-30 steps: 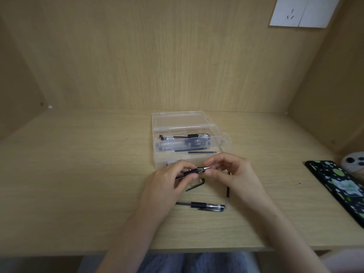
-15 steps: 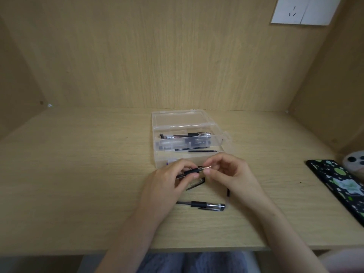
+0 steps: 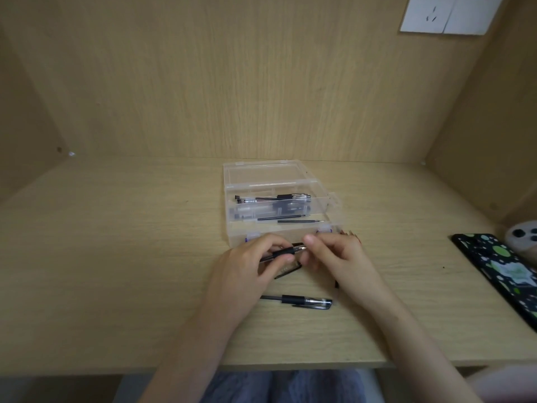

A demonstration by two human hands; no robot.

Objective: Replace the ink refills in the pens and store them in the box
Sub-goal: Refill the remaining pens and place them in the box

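Head view: pen (image 3: 286,252) pinched between two hands, just in front of the clear box (image 3: 279,205).

Held by left hand (image 3: 247,269) around the black grip, fingers (image 3: 283,256) curled and pressed on the barrel; long axis roughly left-right, tip end aimed right and slightly up. Met at that tip by right hand (image 3: 340,257), thumb and forefinger closed on it. Raised just above the surface (image 3: 116,257). Second pen (image 3: 299,301) flat nearer the body, lying left-right, capped end right, apart from both hands. More pens and refills (image 3: 290,219) lying left-right inside the open box. Phone (image 3: 499,269) far right.
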